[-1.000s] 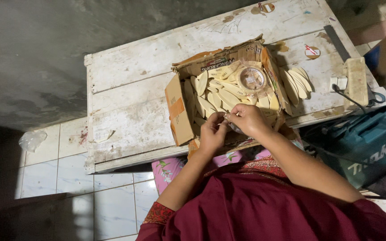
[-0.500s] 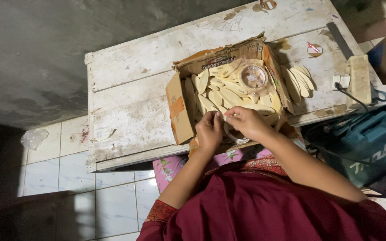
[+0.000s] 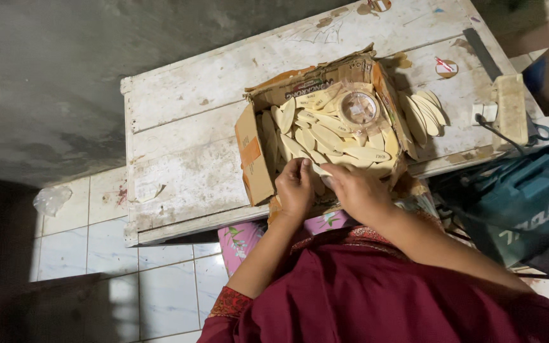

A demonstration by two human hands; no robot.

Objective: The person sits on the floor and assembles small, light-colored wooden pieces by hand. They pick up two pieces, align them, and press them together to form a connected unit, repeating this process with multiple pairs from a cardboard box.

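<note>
- Pale oval wooden biscuits (image 3: 328, 136) fill a torn cardboard box (image 3: 253, 162) on the white bench (image 3: 185, 121); most lie with long axes running roughly 10 to 4 o'clock.
- A round clear lid (image 3: 358, 108) sits at the box's 1 o'clock corner.
- A fanned stack (image 3: 422, 113) lies at 3 o'clock of the box.
- Left hand (image 3: 295, 190) and right hand (image 3: 357, 190) meet at the box's 6 o'clock edge, fingers pinching one biscuit (image 3: 320, 170) between them.
- A teal case (image 3: 528, 209) sits at 4 o'clock.
</note>
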